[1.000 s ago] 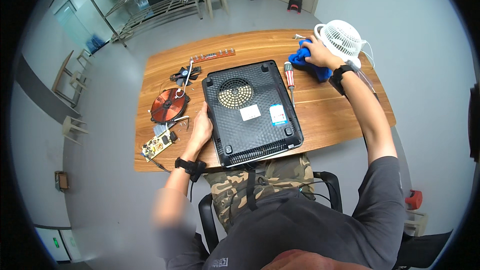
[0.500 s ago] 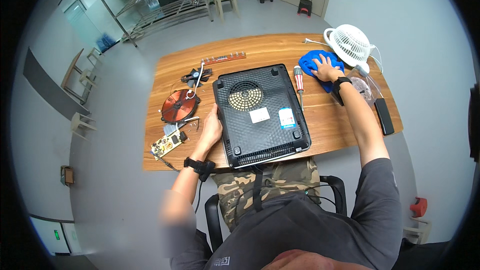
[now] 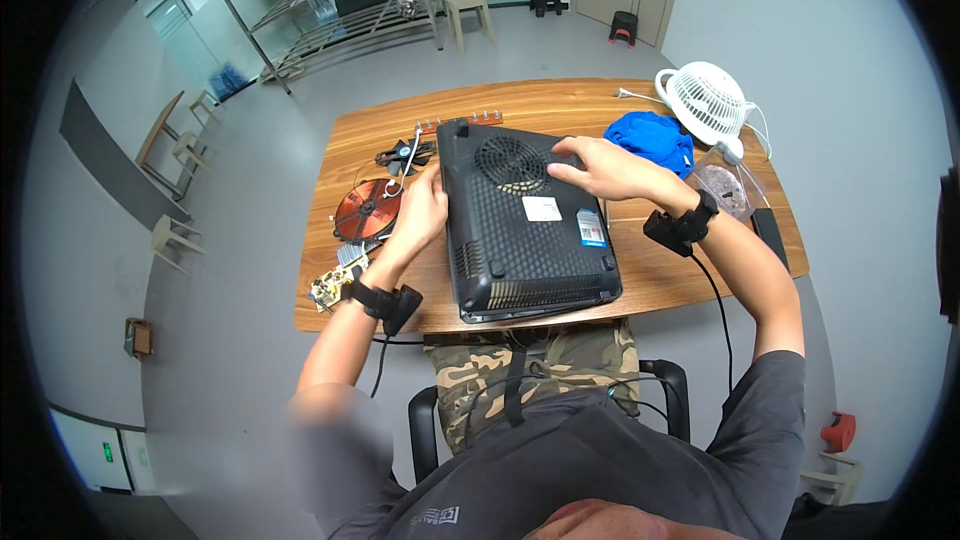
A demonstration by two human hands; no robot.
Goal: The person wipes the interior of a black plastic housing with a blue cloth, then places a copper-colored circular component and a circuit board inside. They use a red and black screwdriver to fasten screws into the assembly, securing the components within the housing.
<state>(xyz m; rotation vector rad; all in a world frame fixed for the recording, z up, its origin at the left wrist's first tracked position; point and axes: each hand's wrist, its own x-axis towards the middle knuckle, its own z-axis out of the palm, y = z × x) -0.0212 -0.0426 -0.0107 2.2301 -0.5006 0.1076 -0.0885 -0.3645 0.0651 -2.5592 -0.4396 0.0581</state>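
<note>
A black induction cooker housing (image 3: 530, 250) lies underside up on the table, its round vent grille (image 3: 513, 162) toward the far end. It is tilted, with its left side raised. Along its left edge, my left hand (image 3: 424, 210) grips the rim, the fingertips partly hidden. My right hand (image 3: 610, 168) reaches over the far right part of the housing beside the grille, thumb and fingers apart. Left of the housing lie a copper coil disc (image 3: 366, 208), a small black fan (image 3: 404, 156) and a circuit board (image 3: 338, 285).
A blue cloth (image 3: 650, 140) lies at the far right by a white fan-like appliance (image 3: 705, 100). Nearer stands a clear container (image 3: 725, 190) next to a black oblong object (image 3: 768, 235). A red strip with metal pegs (image 3: 460, 122) lies at the back of the wooden table (image 3: 540, 95).
My right hand has left the blue cloth and moved left over the housing. The housing's left side has come up, tilting it. My left hand has shifted farther along its edge.
</note>
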